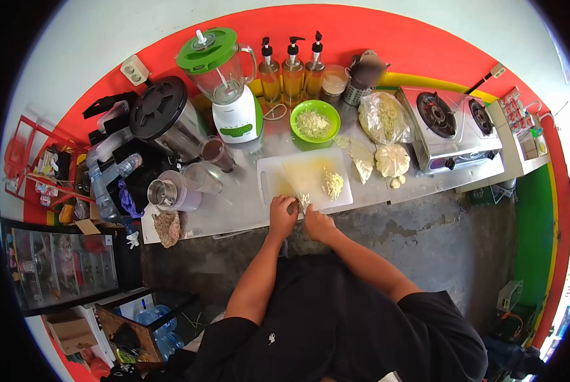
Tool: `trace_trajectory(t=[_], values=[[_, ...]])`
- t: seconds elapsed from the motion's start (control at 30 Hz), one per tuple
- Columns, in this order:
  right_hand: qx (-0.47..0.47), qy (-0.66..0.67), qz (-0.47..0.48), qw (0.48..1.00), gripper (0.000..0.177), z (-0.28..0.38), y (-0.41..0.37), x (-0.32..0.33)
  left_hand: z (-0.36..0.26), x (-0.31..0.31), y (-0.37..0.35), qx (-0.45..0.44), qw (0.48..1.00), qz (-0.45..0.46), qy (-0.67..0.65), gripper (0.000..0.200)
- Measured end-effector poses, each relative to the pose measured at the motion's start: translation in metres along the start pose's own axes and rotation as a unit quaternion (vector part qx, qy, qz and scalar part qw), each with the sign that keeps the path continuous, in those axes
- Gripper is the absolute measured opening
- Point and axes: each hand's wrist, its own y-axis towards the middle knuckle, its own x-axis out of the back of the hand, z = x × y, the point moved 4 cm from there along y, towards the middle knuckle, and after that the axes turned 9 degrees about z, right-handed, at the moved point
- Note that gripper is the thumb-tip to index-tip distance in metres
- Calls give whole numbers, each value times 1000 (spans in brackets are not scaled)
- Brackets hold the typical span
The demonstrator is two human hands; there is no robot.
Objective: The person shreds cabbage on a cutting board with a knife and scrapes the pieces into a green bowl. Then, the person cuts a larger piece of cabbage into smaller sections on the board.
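On the white cutting board (269, 167), near its front edge, my left hand (283, 216) is closed with curled fingers over a piece of cabbage mostly hidden beneath them. Pale cut strips (304, 199) lie between my two hands. My right hand (320, 224) is closed around a knife, whose handle is covered; its wide, light blade (297, 178) points away across the board and is hard to make out. A small heap of shredded cabbage (332, 184) sits on the board's right side. Behind the board stands a green bowl (315, 144) holding more shreds.
Right of the board are loose leaves (361, 159), a cut cabbage (392, 160), a filled plastic bag (385, 118) and a gas stove (453, 130). A blender (237, 118), pump bottles (292, 79), a large steel container (170, 114) and cups (216, 154) stand behind and left.
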Motion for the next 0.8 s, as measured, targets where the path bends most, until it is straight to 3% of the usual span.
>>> trace_trajectory(t=[0.2,0.4,0.8], values=[[19,-44,55,997,47,-4,11,17,2,1,4,30,998,42,-42,8],[11,-45,-12,999,42,9,-1,-1,5,0,1,45,998,42,-19,8],[17,12,6,1000,46,-7,16,-1,11,-2,-2,50,997,50,-31,11]])
